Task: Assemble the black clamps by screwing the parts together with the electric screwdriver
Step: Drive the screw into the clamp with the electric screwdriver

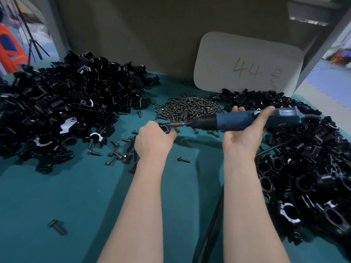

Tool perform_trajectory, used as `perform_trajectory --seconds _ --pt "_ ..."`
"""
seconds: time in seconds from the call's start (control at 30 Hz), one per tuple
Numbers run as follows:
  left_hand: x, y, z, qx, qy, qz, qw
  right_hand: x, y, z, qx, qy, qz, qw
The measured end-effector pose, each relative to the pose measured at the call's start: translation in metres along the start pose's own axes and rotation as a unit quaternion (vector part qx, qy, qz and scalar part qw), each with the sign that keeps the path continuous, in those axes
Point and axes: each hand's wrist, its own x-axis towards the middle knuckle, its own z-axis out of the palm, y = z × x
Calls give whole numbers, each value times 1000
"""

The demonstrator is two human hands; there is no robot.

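My left hand (152, 138) grips a small black clamp (165, 127) just above the green table. My right hand (245, 131) holds the blue electric screwdriver (241, 120) level, thumb over its top and fingers curled underneath. The screwdriver's bit (177, 125) points left and meets a screw at the clamp's right side. A heap of dark screws (188, 109) lies just behind the clamp. Loose black clamp parts (62, 103) are piled at the left.
More black clamps (307, 177) fill the right side. Stray screws (121, 149) lie left of my left wrist, one (183, 160) between my arms and one (57, 227) at front left. A "44" card (247, 63) leans on the back wall. The screwdriver's black cable (210, 224) runs toward me.
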Motion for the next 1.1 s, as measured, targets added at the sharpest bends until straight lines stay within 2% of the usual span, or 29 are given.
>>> perform_trajectory --seconds 0.13,0.23,0.37,0.57,0.77,1.0,1.1 --pt "-1 0 -1 -7 -8 -4 1000 4 -4 -2 26 3 15 1000" --pt "-1 0 -2 -5 -7 -5 1000 7 -10 -7 -14 25 16 999" --pt "-2 -1 -2 -12 -6 -11 1000 3 -13 -5 3 8 12 1000" --pt "-2 0 -2 -14 -5 -10 1000 2 -10 -4 -56 -7 18 998" --pt "-2 1 -1 -6 -4 -7 1000 3 -7 -5 -100 -1 -13 995" --pt "-1 0 -1 -10 -1 -10 1000 10 -7 -4 12 3 -9 1000" --pt "-1 0 -1 -4 -1 -6 1000 10 -9 -5 23 18 -11 1000"
